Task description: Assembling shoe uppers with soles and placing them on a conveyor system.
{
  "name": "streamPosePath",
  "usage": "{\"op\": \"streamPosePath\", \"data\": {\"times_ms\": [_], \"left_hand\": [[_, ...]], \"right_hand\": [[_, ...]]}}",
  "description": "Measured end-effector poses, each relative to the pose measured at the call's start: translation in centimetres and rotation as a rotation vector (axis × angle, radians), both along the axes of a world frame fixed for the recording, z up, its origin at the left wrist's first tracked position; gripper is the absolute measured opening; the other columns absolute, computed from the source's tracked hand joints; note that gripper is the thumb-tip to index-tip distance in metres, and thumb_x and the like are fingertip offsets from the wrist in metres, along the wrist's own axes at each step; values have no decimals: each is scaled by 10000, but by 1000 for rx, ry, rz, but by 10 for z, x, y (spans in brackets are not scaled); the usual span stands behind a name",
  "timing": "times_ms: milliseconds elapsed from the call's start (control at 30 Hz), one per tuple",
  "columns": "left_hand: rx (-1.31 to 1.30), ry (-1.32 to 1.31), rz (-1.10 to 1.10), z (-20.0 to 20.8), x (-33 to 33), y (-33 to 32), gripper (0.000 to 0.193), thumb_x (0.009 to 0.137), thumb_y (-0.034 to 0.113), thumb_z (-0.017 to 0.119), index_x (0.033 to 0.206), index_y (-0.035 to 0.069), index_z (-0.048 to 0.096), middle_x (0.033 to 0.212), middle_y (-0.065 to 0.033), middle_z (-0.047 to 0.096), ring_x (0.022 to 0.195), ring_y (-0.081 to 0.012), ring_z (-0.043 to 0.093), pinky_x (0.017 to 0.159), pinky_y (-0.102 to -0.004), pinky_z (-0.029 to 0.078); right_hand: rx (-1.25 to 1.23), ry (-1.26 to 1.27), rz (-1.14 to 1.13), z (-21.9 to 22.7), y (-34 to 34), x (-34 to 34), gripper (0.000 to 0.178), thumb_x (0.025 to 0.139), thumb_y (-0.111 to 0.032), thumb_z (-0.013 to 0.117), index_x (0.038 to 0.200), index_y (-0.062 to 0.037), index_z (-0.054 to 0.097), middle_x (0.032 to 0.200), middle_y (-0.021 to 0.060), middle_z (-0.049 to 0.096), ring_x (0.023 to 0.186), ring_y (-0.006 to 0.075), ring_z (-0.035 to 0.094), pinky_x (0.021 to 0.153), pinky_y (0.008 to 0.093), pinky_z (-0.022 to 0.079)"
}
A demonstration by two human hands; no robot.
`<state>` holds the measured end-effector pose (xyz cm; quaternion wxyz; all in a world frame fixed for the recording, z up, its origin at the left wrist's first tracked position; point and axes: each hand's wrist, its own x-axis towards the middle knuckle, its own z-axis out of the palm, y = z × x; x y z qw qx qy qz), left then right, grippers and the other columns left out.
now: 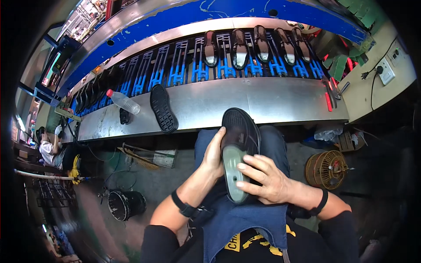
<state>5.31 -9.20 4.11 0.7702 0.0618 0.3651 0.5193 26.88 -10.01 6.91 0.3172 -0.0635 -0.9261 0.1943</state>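
Over my lap I hold a dark shoe point(234, 138), its toe pointing away from me. A green shoe last point(234, 164) fills its heel end, with a small hole near the back. My left hand point(212, 153) grips the shoe's left side, thumb along the upper edge. From the right, my right hand point(265, 177) lies against the shoe, its bent fingers across the green last; its thumb is hidden. Beyond the shoe, a loose black shoe sole point(162, 108) rests tread up on the metal ledge point(210, 103).
Several shoes point(239, 49) sit on blue rack supports point(158, 72) behind the ledge. A plastic bottle point(124, 101) lies at left. Red-handled tools point(329, 96) are at right. On the floor stand a black bucket point(126, 204) and a round fan point(326, 169). Another person point(52, 151) sits far left.
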Motion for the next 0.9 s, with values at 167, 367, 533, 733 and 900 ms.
{"op": "streamPosePath", "data": {"times_ms": [167, 367, 533, 733, 900], "left_hand": [[543, 1265, -418, -12, -46, -47, 563, 1056, 460, 409, 1281, -15, 610, 1158, -140, 643, 1024, -219, 647, 875, -363, 519], [220, 438, 186, -50, 16, 44, 413, 1076, 266, 451, 1256, -66, 618, 1260, -149, 633, 1163, -206, 585, 1028, -323, 435], [195, 288, -150, -47, -3, 73, 177, 973, 174, 657, 1041, 11, 654, 991, -32, 670, 922, -116, 609, 855, -273, 488], [1126, 818, -823, -2, 16, -77, 123, 856, 143, 640, 828, 108, 525, 823, -39, 430, 837, -225, 491, 826, -378, 416], [1494, 1210, -629, -26, 5, -19, 130, 822, 135, 694, 911, 106, 604, 916, -19, 536, 899, -189, 527, 848, -356, 412]], "right_hand": [[-625, 247, -320, 58, 30, -29, 595, 776, -18, 743, 1342, -58, 562, 1434, 233, 488, 1279, 390, 530, 1094, 439, 408], [-1620, 45, -488, -57, 118, -26, 441, 1035, -396, 548, 1231, -15, 650, 1211, 82, 658, 1115, 152, 594, 929, 293, 477], [-1453, 3, -399, -58, 144, -21, 361, 1018, -357, 604, 1069, -13, 701, 978, 33, 682, 945, 115, 593, 861, 275, 475], [-365, -650, 330, 21, 25, 24, 172, 765, -249, 705, 807, -114, 605, 797, 15, 523, 811, 202, 528, 757, 332, 427], [-402, -249, 210, -45, 62, 33, 264, 720, -273, 791, 822, -130, 594, 836, 1, 485, 837, 211, 500, 803, 361, 422]]}}
